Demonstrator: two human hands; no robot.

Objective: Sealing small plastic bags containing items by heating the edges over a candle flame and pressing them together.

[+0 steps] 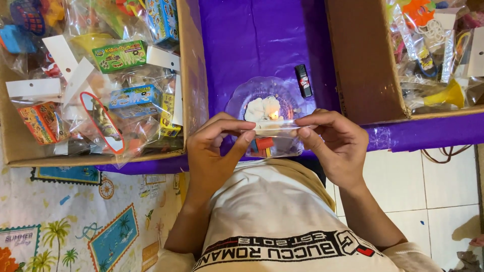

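I held a small clear plastic packet (275, 132) stretched between both hands, my left hand (214, 146) pinching its left end and my right hand (335, 138) closed on its right end, both gripping with fingertips. The packet's top edge sat just over a small flame (274, 115) on a lump of white wax (262, 108) in a clear glass dish (242, 98) on the purple surface (252, 40). A black lighter (303, 80) lay beside the dish. Cardboard boxes (194, 75) of bagged toys stood at either side
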